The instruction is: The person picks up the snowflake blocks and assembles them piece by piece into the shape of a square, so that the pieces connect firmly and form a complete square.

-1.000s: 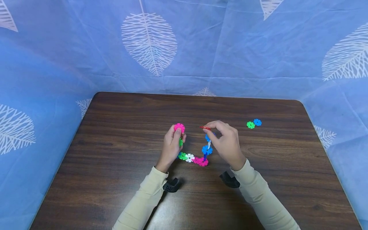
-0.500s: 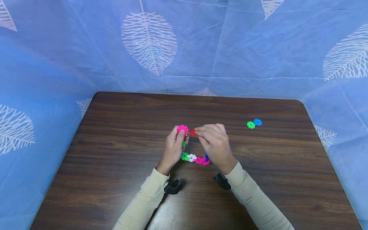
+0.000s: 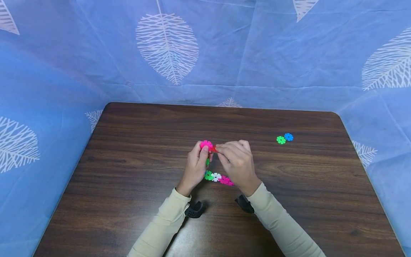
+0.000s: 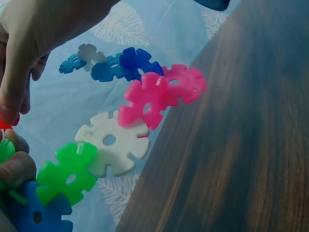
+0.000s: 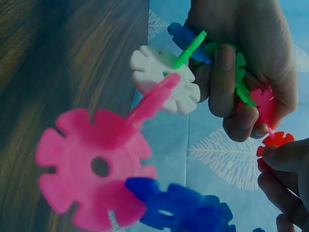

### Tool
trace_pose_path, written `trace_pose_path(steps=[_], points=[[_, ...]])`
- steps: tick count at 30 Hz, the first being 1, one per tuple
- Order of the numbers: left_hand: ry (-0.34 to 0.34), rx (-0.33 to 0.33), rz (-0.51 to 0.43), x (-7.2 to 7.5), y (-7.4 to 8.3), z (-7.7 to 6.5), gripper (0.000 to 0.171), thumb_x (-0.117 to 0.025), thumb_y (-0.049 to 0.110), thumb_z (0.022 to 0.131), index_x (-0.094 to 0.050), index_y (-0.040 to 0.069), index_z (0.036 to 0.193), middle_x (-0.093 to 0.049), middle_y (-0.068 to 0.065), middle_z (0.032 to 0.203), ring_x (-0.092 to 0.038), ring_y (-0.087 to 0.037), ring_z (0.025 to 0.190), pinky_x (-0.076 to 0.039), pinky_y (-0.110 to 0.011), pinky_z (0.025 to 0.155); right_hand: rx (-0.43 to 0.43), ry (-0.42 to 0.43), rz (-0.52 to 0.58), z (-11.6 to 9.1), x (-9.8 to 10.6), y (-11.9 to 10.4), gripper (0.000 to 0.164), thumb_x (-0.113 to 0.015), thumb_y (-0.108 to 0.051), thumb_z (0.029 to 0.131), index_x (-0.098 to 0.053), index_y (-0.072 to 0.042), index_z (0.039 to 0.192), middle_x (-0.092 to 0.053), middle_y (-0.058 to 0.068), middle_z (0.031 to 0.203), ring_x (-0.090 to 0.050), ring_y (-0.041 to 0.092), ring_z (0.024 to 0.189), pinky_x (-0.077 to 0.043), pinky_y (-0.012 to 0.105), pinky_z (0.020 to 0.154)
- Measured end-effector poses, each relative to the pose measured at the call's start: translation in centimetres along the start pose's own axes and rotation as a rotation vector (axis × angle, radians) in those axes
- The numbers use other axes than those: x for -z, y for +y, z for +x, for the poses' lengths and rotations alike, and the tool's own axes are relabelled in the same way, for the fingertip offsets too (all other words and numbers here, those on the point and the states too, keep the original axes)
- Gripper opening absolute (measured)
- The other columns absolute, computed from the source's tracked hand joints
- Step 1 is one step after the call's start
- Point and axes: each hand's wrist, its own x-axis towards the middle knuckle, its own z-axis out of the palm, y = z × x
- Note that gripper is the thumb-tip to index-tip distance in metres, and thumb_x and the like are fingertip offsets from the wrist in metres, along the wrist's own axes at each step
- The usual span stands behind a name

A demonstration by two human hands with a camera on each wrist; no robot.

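Note:
My left hand [image 3: 194,165] pinches a pink notched snowflake disc [image 3: 205,145] under its thumb, its fingers curled round the green and blue discs of a linked chain. Between the right hand's [image 3: 240,162] thumb and fingertips is a red disc [image 5: 279,138], its edge meeting the pink one's. From the left hand the chain runs on through a green disc [image 4: 68,174], a white disc [image 4: 112,145], pink discs [image 4: 147,100] and a dark blue disc [image 4: 140,64], then lighter blue and white ones. In the head view the right hand hides the chain's far end.
A loose green disc [image 3: 280,140] and blue disc [image 3: 288,136] lie side by side at the back right of the dark wooden table [image 3: 144,142]. Blue leaf-print cloth [image 3: 212,53] hangs behind and around the table. A black wrist device [image 3: 194,210] sits by the left sleeve.
The right hand has moved left and a little down, bringing the red disc to the pink one. The left hand has shifted slightly right with the chain.

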Motion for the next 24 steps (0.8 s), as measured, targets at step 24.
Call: trace_pose_path(steps=[24], points=[[0.052,0.119,-0.146,-0.8,-1.3,0.5,0.017,-0.032,0.004,0.101,-0.045,-0.007,0.101,-0.053,-0.032,0.073,-0.037,-0.011,0.040,-0.033,-0.017,0.037,-0.176,-0.166,0.113,0.2,2.1,1.8,0.044,-0.083,-0.017,0.072,-0.068,-0.003,0.110,-0.070,0.012,0.109,-0.063,0.025,0.101,-0.045,0.043,0.083]])
